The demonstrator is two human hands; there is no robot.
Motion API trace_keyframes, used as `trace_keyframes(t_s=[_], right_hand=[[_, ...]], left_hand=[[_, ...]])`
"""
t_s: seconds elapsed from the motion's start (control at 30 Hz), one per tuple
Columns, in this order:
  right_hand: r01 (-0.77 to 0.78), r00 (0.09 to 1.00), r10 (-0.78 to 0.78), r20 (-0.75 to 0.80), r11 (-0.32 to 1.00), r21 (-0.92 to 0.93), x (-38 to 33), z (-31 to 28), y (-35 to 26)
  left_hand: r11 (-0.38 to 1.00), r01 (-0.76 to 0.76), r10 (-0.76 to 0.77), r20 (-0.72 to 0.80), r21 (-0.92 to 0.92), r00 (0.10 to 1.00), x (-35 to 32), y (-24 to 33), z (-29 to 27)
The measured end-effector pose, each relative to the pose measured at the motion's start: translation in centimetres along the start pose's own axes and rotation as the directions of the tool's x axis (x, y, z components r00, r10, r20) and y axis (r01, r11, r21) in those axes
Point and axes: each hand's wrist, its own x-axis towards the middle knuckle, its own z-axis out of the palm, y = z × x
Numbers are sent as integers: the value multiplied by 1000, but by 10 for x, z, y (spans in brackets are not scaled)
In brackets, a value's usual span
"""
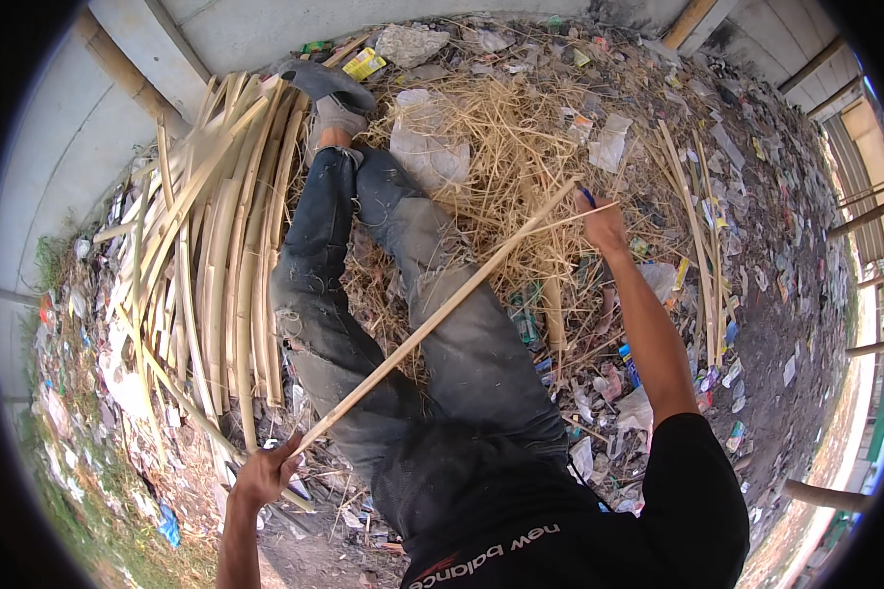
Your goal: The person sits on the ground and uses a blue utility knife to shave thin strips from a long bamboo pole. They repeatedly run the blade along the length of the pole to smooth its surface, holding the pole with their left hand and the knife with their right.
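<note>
A long pale bamboo strip (pixel 437 319) slants across my outstretched legs, from lower left to upper right. My left hand (pixel 263 475) is closed round its lower end. Near the upper end, my right hand (pixel 604 224) is closed on a small dark-blue tool (pixel 586 198); its blade, if it has one, is hidden. A thin bamboo sliver (pixel 560 223) splits away from the strip there and runs to my right fingers. Beyond, pale shavings (pixel 506 133) lie heaped beside my legs.
Many split bamboo lengths (pixel 221 285) are stacked left of my legs. More thin strips (pixel 692 245) lie to the right. Litter covers the ground, with a grey stone (pixel 411 44) at the far side. A concrete wall (pixel 59 157) bounds the left and back.
</note>
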Motion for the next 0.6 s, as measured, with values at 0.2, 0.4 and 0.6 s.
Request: trace_keyframes(t_s=[0.2, 0.4, 0.6], right_hand=[[-39, 926, 1, -377, 995, -95, 76, -107, 167], [211, 967, -178, -184, 961, 180, 1, -61, 46], [395, 881, -397, 257, 917, 60, -111, -13, -49]], left_hand=[[999, -4, 15, -261, 43, 965, -77, -69, 41], [983, 108, -58, -308, 150, 950, -44, -73, 53], [970, 159, -100, -295, 185, 950, -39, -82, 55]])
